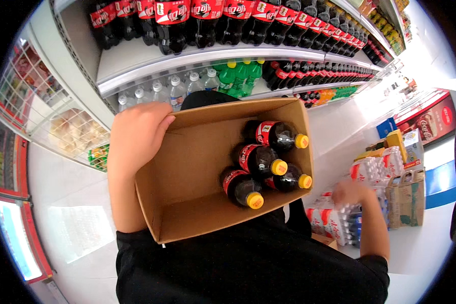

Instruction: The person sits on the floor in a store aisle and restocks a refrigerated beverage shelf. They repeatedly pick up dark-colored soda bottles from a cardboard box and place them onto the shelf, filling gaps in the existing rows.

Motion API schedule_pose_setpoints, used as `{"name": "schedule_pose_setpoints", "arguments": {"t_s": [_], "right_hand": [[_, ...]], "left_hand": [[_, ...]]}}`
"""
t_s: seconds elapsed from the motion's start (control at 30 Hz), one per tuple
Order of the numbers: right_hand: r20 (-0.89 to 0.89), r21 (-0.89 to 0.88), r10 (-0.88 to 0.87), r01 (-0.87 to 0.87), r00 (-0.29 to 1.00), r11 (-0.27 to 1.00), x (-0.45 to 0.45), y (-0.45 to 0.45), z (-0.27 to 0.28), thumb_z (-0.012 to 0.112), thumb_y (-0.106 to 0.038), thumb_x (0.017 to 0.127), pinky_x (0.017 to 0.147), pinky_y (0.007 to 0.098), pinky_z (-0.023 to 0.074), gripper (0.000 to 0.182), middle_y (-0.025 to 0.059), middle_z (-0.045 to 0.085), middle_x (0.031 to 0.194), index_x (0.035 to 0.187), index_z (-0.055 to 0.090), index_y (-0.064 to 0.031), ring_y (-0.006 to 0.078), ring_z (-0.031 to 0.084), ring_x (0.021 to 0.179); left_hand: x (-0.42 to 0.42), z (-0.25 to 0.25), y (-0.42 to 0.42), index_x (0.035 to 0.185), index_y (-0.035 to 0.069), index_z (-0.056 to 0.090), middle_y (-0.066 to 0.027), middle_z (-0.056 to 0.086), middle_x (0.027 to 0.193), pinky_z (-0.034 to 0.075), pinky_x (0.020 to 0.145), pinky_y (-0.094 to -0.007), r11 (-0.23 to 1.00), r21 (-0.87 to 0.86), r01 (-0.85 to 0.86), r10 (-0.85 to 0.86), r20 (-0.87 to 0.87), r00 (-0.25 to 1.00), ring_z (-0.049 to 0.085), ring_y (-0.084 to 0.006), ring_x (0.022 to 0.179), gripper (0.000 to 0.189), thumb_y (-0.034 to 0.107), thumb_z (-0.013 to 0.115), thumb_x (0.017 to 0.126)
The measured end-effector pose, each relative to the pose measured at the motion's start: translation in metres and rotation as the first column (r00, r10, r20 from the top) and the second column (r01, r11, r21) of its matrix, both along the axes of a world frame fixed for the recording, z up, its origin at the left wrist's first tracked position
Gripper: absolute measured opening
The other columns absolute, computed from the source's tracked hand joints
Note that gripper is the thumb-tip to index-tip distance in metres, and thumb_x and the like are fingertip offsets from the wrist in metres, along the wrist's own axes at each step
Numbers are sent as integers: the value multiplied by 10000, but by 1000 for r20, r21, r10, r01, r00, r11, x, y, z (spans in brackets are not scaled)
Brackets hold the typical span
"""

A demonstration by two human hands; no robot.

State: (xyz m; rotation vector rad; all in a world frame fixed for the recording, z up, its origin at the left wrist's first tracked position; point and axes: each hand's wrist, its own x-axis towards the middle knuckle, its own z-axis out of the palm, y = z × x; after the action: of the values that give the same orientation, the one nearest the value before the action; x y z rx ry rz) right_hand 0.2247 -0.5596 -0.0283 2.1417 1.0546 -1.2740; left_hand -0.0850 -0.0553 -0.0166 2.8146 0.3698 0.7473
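A cardboard box (pixel 190 163), open at the top, is held against my body, tilted in front of me. My left hand (pixel 138 131) grips its far left rim, with the thumb over the edge. Inside, at the right end, several dark cola bottles (pixel 260 159) with red labels and yellow caps lean together; the left half shows bare cardboard. My right hand (pixel 349 193) is off to the right, apart from the box and blurred by motion. It appears in front of shrink-wrapped bottle packs (pixel 328 220) farther down, and its fingers cannot be made out.
Ahead, a shelf (pixel 136 68) carries rows of cola bottles (pixel 207 22). On the level below stand clear bottles (pixel 176 91) and green bottles (pixel 237 78). A wire-mesh rack (pixel 38 91) is at left, above a red-framed cooler (pixel 26 228). Cartons (pixel 406 201) sit on the floor at right.
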Motion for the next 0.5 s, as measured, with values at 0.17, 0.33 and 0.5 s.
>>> {"name": "schedule_pose_setpoints", "arguments": {"t_s": [0.17,0.33,0.5], "right_hand": [[96,971,-115,-67,989,230,-3,130,52,758,-95,895,866,447,554,156,144,718,995,1014,707,-8,340,704,969],[78,988,291,-114,954,107,-16,188,31,838,-130,824,994,437,533,291,132,727,1186,1077,732,-34,350,691,1129],[102,991,310,-122,945,46,-38,201,1,848,-164,809,1065,471,501,320,117,727,1226,1088,743,-48,353,678,1189]], "left_hand": [[0,-3,-3,926,65,705,-136,716,878,538,715,-492,1000,15,-17,17,33,999,687,-393,855,119,179,692,958],[-4,-3,-11,1013,76,757,-133,755,946,555,755,-480,998,-6,-63,64,29,998,709,-388,897,136,187,688,973],[-9,-7,-11,1018,73,764,-134,758,943,559,760,-479,996,13,-90,89,30,996,711,-382,894,158,206,692,972]]}}
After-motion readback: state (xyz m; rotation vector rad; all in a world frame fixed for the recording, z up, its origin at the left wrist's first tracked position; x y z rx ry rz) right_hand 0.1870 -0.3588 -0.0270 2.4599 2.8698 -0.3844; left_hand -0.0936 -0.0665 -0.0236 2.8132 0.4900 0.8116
